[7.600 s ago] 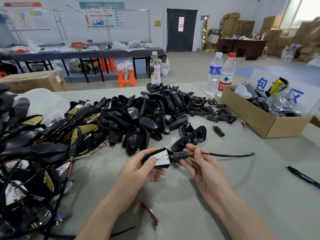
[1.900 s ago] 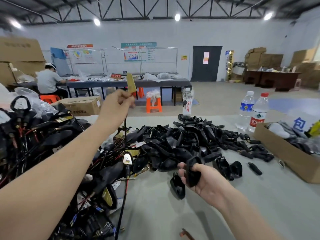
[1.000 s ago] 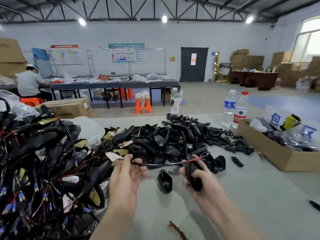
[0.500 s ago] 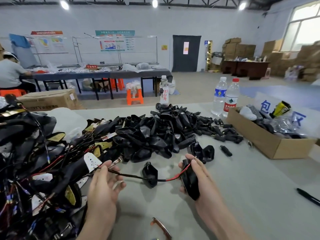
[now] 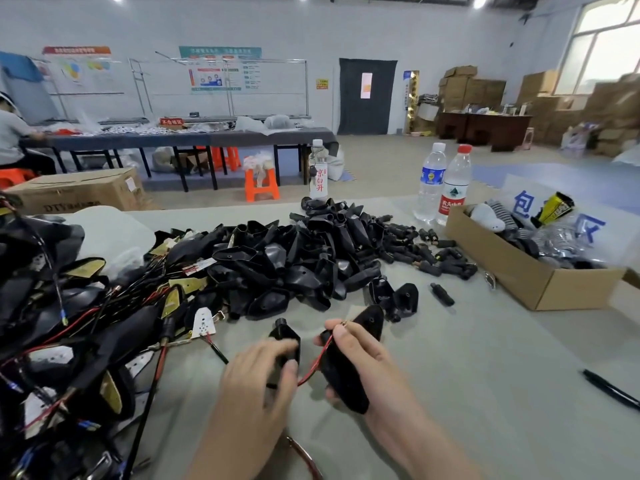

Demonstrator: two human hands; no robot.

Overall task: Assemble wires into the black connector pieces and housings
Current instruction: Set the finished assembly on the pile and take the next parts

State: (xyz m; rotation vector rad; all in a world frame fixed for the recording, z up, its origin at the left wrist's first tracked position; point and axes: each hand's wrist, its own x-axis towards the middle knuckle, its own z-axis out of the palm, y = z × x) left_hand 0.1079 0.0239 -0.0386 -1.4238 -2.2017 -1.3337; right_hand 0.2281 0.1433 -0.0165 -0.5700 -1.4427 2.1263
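Note:
My right hand (image 5: 360, 362) grips a long black housing (image 5: 343, 382) and pinches the stripped end of a red wire (image 5: 313, 368) at its top. My left hand (image 5: 258, 375) holds the same wire lower down, where it turns black. That wire runs left to a small white board (image 5: 204, 322) lying on the table. A loose black housing (image 5: 284, 336) sits just behind my left fingers. Behind both hands lies a big heap of black housings (image 5: 304, 258), with small black connector pieces (image 5: 429, 258) to its right.
A tangle of wired assemblies (image 5: 59, 334) fills the left side of the grey table (image 5: 485, 375). An open cardboard box (image 5: 533, 275) stands at the right, two water bottles (image 5: 443, 183) behind it. A black pen (image 5: 611, 389) lies far right.
My left hand slid right along the wire, close to the right hand. The white board came out of the pile onto the table. The right hand kept its housing.

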